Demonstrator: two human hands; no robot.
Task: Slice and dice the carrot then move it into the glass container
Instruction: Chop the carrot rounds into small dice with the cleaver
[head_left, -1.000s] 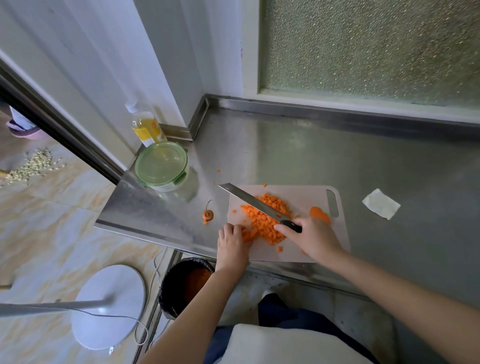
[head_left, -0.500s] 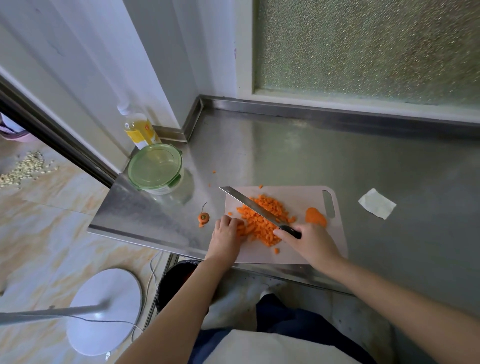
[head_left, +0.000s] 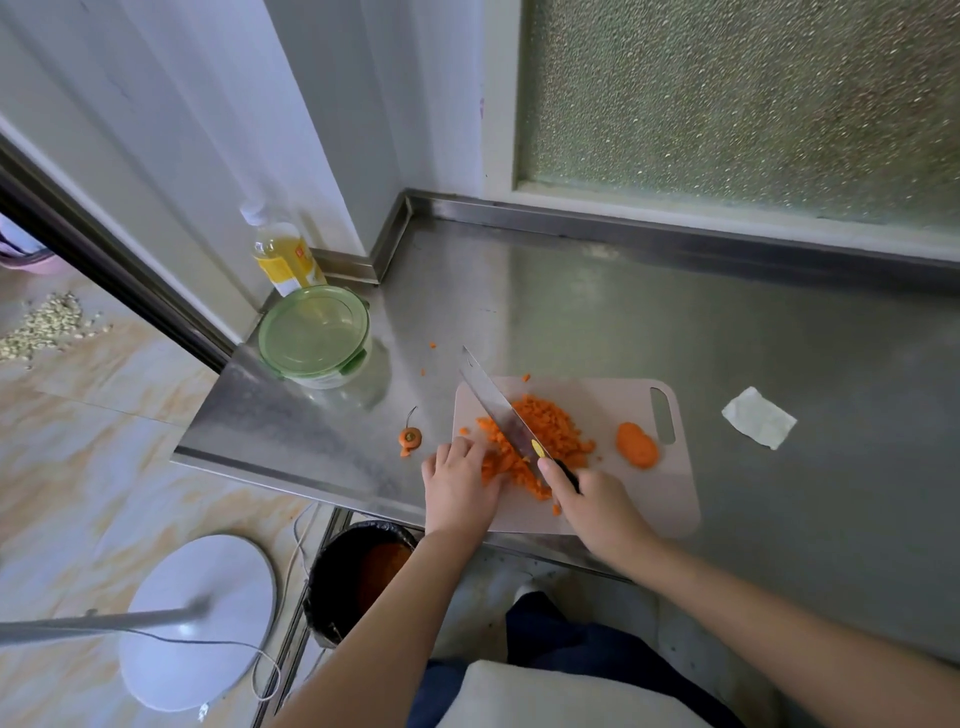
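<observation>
- Head view: the right hand is clenched around the dark handle of a knife, forefinger stretched along the top. The blade slants up and to the left across the diced carrot.
- The left hand rests at the pile's left edge with its fingers curled, tips against the pieces. I cannot tell whether it grips any.
- The dice lie heaped on a pale cutting board at the near edge of the steel surface. An uncut carrot piece sits on the board beside its handle slot.
- A carrot top lies on the surface just left of the board, with a few stray bits nearby.
- The glass container stands well to the left with its green lid on, in front of a bottle.
- A scrap of white paper lies to the right of the board.
</observation>
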